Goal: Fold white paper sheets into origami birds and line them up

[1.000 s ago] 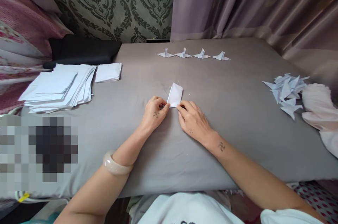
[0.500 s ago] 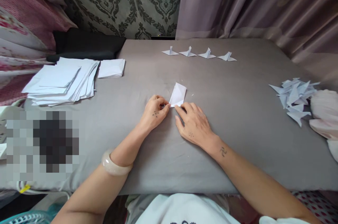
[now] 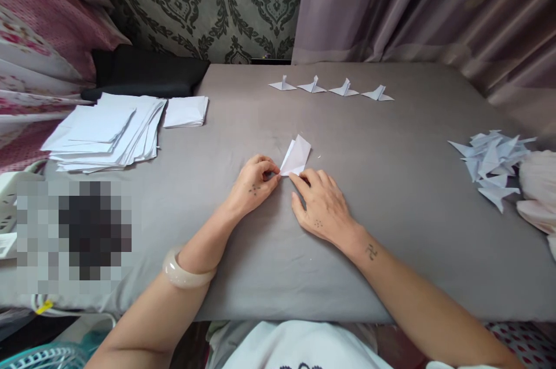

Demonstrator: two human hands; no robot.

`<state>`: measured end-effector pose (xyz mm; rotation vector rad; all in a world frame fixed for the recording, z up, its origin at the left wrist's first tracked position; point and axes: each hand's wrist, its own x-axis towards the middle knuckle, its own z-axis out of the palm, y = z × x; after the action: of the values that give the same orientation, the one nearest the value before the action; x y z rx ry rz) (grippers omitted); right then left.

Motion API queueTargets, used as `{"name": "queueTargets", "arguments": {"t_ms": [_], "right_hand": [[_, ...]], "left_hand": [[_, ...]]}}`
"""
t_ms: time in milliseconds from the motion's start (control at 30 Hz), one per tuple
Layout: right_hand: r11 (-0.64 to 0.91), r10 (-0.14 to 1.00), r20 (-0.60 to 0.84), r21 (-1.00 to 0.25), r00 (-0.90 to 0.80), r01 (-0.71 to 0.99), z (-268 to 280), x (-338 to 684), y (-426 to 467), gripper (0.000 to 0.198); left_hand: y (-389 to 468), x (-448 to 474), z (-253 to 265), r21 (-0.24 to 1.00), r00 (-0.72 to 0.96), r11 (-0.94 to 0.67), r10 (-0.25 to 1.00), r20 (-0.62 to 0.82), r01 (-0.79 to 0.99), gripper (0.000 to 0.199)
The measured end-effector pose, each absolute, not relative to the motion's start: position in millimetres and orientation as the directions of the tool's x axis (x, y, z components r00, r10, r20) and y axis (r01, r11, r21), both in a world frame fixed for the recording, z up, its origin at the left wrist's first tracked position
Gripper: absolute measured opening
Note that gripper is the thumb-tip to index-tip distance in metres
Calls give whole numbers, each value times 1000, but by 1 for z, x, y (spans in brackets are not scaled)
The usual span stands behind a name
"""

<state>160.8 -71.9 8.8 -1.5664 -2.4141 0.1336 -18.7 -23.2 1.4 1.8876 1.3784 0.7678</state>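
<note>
The grip of my left hand (image 3: 256, 183) pinches the near left corner of the small folded white paper (image 3: 296, 154); my right hand (image 3: 324, 204) is spread, forefinger resting on the paper's near edge, thumb apart. On my feed, the folded paper lies on a grey cloth-covered counter (image 3: 365, 143). Beyond it, I see four white paper birds (image 3: 313, 88) in a row; left of it, stacked white sheets (image 3: 104, 131); right of it, a heap of pointed white paper figures (image 3: 495, 154).

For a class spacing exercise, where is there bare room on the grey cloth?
Bare patches: between the right hand and heaped folded papers; also between the left hand and the small paper stack. Crowded: around the large paper stack.
</note>
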Motion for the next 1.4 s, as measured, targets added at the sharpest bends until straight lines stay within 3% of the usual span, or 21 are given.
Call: {"name": "queueTargets", "arguments": {"t_ms": [200, 400, 533, 833, 1033, 1400], "right_hand": [[418, 906, 162, -196, -391, 887, 8, 160, -75, 46], [414, 907, 165, -185, -387, 891, 8, 160, -75, 46], [407, 910, 162, -180, -381, 896, 8, 159, -76, 47], [402, 913, 161, -181, -376, 898, 9, 159, -76, 46], [398, 914, 158, -192, -372, 897, 8, 158, -76, 46], [395, 916, 155, -181, -370, 901, 8, 158, -76, 44]], "left_hand": [[-22, -20, -1, 766, 314, -292, 941, 124, 573, 10], [-21, -24, -2, 597, 478, -512, 847, 233, 617, 28], [-19, -24, -8, 500, 538, -630, 773, 335, 594, 27], [-17, -23, -11, 475, 498, -634, 774, 391, 611, 18], [-12, -27, -19, 373, 543, -715, 695, 471, 591, 20], [-17, -28, -4, 127, 679, -764, 626, 383, 633, 26]]}}
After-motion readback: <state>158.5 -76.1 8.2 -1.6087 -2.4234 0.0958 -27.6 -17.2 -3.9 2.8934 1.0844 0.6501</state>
